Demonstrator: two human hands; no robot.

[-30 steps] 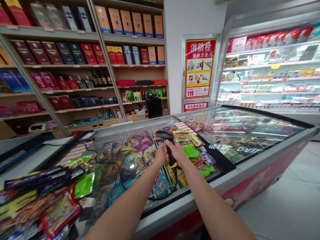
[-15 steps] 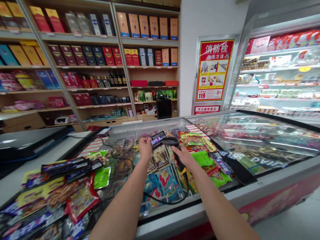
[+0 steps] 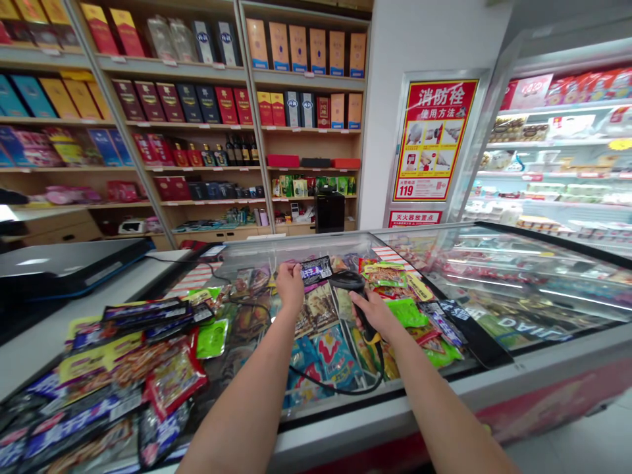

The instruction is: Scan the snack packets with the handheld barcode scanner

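Note:
My left hand (image 3: 290,284) is closed on a dark snack bar packet (image 3: 316,269), held up over the glass lid of the chest freezer (image 3: 345,401). My right hand (image 3: 376,312) grips the handle of a black barcode scanner (image 3: 351,287), whose head points toward the packet. The scanner's black cable (image 3: 340,388) loops down across the glass. A pile of green and yellow snack packets (image 3: 405,309) lies on the lid just right of my right hand.
More snack packets (image 3: 123,368) are heaped on the lid at the left. A dark flat device (image 3: 64,266) sits on the counter at far left. Shelves of boxed goods (image 3: 207,105) stand behind, a chilled display (image 3: 557,145) at right, a red notice (image 3: 432,138) between.
My left hand left the scanner handle, picked up the dark snack packet and holds it before the scanner. My right hand keeps the scanner, now lower. The view shifted left.

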